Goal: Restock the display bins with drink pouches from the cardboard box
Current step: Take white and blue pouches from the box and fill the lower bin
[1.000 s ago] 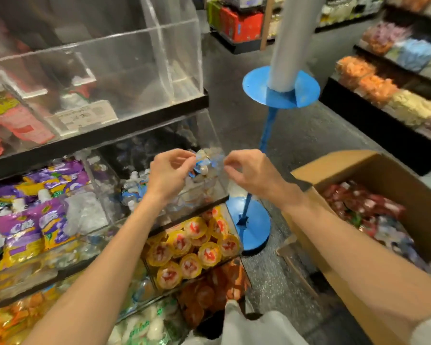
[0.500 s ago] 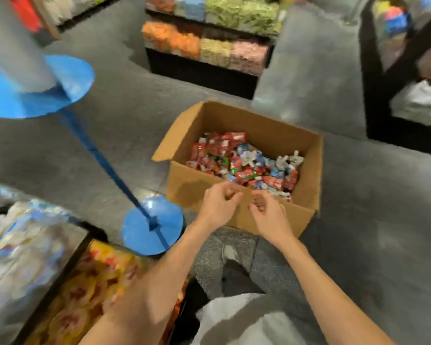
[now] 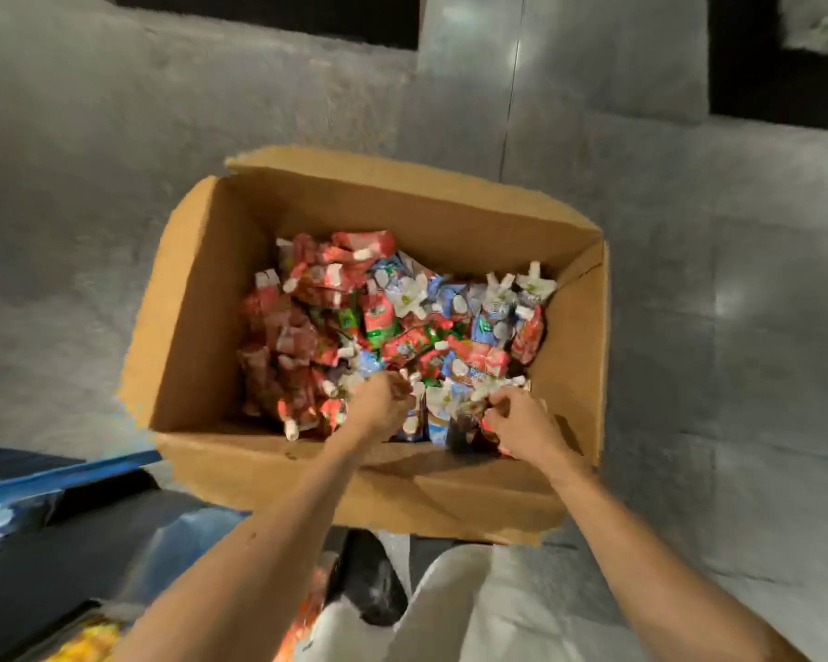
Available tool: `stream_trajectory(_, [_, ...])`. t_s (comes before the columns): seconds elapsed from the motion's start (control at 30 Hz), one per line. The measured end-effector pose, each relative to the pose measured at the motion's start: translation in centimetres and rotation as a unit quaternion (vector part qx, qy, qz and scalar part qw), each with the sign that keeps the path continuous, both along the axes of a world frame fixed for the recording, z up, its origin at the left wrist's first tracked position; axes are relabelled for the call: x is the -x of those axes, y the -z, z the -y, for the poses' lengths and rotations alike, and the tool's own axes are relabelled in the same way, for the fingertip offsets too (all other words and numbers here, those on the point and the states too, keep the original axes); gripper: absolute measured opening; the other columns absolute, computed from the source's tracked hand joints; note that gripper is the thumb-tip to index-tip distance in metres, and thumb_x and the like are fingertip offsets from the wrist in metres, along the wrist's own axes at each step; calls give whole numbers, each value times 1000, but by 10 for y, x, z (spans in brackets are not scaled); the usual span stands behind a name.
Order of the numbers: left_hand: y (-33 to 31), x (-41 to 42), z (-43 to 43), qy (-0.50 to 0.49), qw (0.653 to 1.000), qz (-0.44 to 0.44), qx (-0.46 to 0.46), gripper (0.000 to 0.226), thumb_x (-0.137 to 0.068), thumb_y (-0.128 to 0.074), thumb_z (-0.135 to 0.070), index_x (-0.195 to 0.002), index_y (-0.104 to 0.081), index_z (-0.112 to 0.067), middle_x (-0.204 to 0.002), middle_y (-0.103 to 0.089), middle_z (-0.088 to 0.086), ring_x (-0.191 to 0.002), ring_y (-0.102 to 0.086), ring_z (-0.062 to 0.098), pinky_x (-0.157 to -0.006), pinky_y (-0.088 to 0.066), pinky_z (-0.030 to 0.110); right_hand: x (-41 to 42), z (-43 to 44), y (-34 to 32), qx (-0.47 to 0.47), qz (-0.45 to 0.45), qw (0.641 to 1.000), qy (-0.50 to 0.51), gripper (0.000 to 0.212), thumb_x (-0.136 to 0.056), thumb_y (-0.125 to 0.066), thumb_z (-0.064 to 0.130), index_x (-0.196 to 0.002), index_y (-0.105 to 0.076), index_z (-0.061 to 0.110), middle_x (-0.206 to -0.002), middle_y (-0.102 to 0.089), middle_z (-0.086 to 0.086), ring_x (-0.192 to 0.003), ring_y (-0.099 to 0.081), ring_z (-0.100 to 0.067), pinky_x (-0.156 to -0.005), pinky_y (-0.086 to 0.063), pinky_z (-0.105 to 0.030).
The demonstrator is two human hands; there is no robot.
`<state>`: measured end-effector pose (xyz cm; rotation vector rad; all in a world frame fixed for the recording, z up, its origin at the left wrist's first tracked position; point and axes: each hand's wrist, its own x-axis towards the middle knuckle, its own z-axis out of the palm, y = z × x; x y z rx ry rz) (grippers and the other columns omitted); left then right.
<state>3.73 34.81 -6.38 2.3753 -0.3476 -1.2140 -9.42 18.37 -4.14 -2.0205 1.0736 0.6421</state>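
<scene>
An open cardboard box stands on the grey floor below me, filled with several red and blue drink pouches with white caps. Both of my hands are inside its near end. My left hand has its fingers curled into the pouches at the middle of the heap. My right hand grips blue and white pouches near the box's right side. The exact pouch under each hand is blurred.
A corner of the display bins with yellow packs shows at the bottom left, beside a blue stand base. My shoe and white trouser leg are just in front of the box. Dark shelving lines the far side.
I have turned from the clear bin, where both hands held a blue pouch, to the box. Both hands have gone from above its near wall down into the pouches.
</scene>
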Motion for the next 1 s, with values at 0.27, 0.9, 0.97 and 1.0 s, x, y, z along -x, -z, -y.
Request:
stream_trajectory(0.27, [96,2,53,7,983,-170,-69,49,-82,-81,-30,-121,-63,-6,-116,-70,12,-108,-64,26,-87,-49,30,-14,34,86,90,-103,980,-147,45,-89,-62,20,-131,-53,7,-137,-50,-13,-131,-41,-30,-111,-28,-32])
stream_trajectory(0.9, [139,34,71,-43,992,-113,-43,52,-69,-89,-36,-103,-59,-10,-110,-41,3,-100,-47,23,-84,-45,36,-33,52,119,78,-85,980,-160,53,-100,-48,47,-123,-52,-1,-124,-58,-17,-124,-43,-32,-110,-24,-35])
stream_trajectory(0.97, [136,33,63,-27,992,-123,-18,51,-71,-88,-37,-103,-56,-13,-106,-45,1,-95,-48,20,-83,-45,34,-36,54,116,58,-66,986,-142,52,-101,-45,47,-114,-56,-2,-119,-62,-19,-119,-49,-33,-111,-23,-36])
stream_trajectory(1.0, [133,34,59,-35,990,-137,4,50,-73,-88,-34,-104,-54,-14,-102,-48,-1,-91,-50,18,-80,-45,32,-37,55,114,50,-62,987,-137,52,-101,-45,47,-113,-56,-2,-118,-63,-20,-119,-50,-34,-111,-23,-36])
